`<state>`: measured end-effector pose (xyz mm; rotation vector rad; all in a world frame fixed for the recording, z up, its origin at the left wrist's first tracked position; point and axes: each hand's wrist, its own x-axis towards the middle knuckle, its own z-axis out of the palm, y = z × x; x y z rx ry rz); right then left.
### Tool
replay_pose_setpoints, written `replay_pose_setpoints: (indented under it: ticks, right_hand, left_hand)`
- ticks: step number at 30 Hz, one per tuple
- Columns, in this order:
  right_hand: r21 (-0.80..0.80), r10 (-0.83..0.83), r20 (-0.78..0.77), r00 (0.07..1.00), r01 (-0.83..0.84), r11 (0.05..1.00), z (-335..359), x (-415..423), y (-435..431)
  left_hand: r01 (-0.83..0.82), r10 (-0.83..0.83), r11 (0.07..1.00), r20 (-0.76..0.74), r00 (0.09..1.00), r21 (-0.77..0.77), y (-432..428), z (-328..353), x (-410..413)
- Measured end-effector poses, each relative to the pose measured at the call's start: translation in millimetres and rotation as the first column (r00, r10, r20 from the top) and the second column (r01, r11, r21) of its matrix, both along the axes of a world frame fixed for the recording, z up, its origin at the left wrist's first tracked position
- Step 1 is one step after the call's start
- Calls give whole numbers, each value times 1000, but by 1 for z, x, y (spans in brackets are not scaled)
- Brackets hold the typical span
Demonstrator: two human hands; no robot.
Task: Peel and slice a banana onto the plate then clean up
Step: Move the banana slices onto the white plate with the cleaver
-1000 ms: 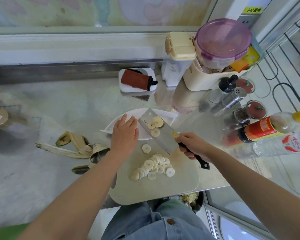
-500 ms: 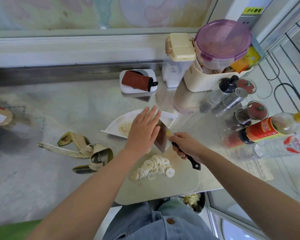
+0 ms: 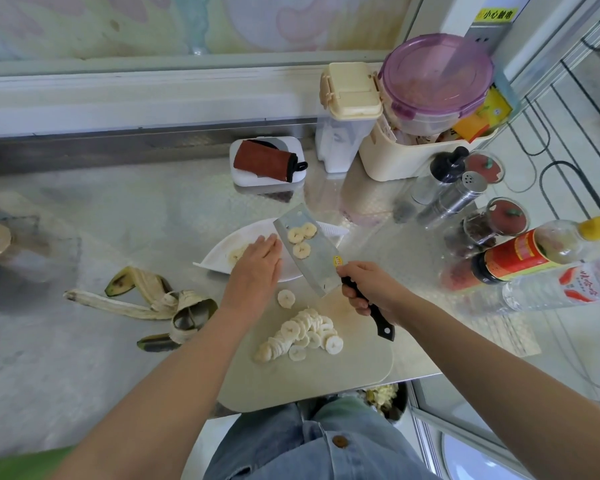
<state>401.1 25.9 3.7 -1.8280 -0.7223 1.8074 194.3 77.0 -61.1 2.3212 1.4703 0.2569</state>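
Gripping the black handle of the cleaver (image 3: pixel 321 268), the right hand (image 3: pixel 373 285) has its fingers wrapped fully round the handle. I read the blade as lying broad face up, angled from the hand toward the far left, with its front end over the plate (image 3: pixel 215 259). Three banana slices (image 3: pixel 300 240) lie on the blade's upper face, near that front end.

The left hand (image 3: pixel 253 268) is flat, palm down, fingers straight and held together. It sits over the near part of the plate, with its fingertips just beside the blade's left edge. I cannot tell whether they touch the metal. A few cut pieces (image 3: pixel 238 253) lie on the plate, partly hidden by this hand.

The cutting board (image 3: pixel 326 379) rests on the worktop (image 3: pixel 66 358) directly nearer me than the plate. On it sits a fanned heap of slices (image 3: pixel 302 336), and a single slice (image 3: pixel 286 298) lies apart from the heap, just below the blade.

The banana peel (image 3: pixel 153 301) lies opened out on the worktop to the left of the board. A red cloth (image 3: pixel 265 161) rests on a white dish (image 3: pixel 243 178) beyond the plate. Bottles and jars (image 3: pixel 520 252) stand on the right.
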Motion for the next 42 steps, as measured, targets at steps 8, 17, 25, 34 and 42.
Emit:
replay_pose_setpoints:
  ticks: [8, 17, 25, 34, 42]
  right_hand:
    - [28, 123, 45, 991, -124, 992, -3, -4, 2]
    - [37, 112, 10, 994, -112, 993, -2, -5, 2]
    - [37, 35, 43, 998, -37, 999, -1, 2, 0]
    - [33, 85, 33, 996, -86, 996, -3, 4, -4]
    - [47, 11, -1, 1000, -11, 999, -3, -6, 0]
  left_hand:
    - [155, -160, 986, 104, 982, 53, 10, 15, 23]
    - [174, -177, 982, 45, 983, 69, 5, 10, 11]
    - [56, -46, 997, -179, 983, 54, 11, 7, -5]
    - [43, -37, 999, -280, 959, 14, 15, 3, -3]
    - [-76, 65, 997, -303, 951, -25, 6, 5, -5]
